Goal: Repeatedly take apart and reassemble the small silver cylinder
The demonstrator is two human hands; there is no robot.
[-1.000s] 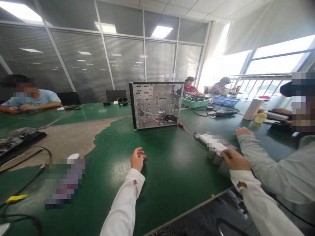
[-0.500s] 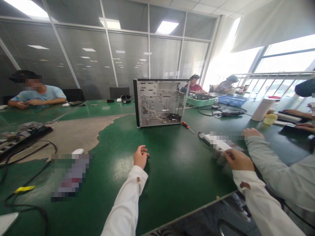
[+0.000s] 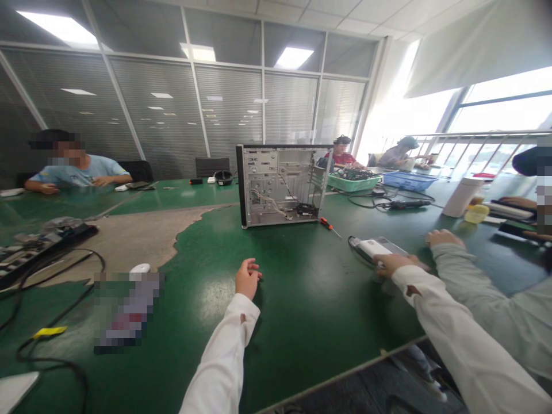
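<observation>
My left hand [image 3: 248, 279] rests on the green table [image 3: 310, 310] with its fingers loosely apart and nothing in them. Farther right, my right hand [image 3: 395, 264] is closed low over the table, its fingertips curled down. What they grip is mostly hidden; a pale shape shows blurred underneath. Just beyond these fingers lies a flat white device [image 3: 374, 248] with a short dark cable. A computer case [image 3: 280, 184], side panel off, stands upright in front of me, loose wires inside. By its lower right corner lies a screwdriver [image 3: 326, 223] with an orange and black handle.
A co-worker's sleeved arm [image 3: 470, 273] lies close on my right. Behind stand a green basket [image 3: 353, 183] of cables, a blue basket [image 3: 409, 181] and a pale bottle [image 3: 462, 196]. On the left are a white mouse [image 3: 140, 270], black cables [image 3: 56, 359] and a power strip [image 3: 47, 253].
My right hand has moved left and slightly forward, over the small pale cylinder that showed at its fingertips. My left hand stays in place. The view has tilted slightly up.
</observation>
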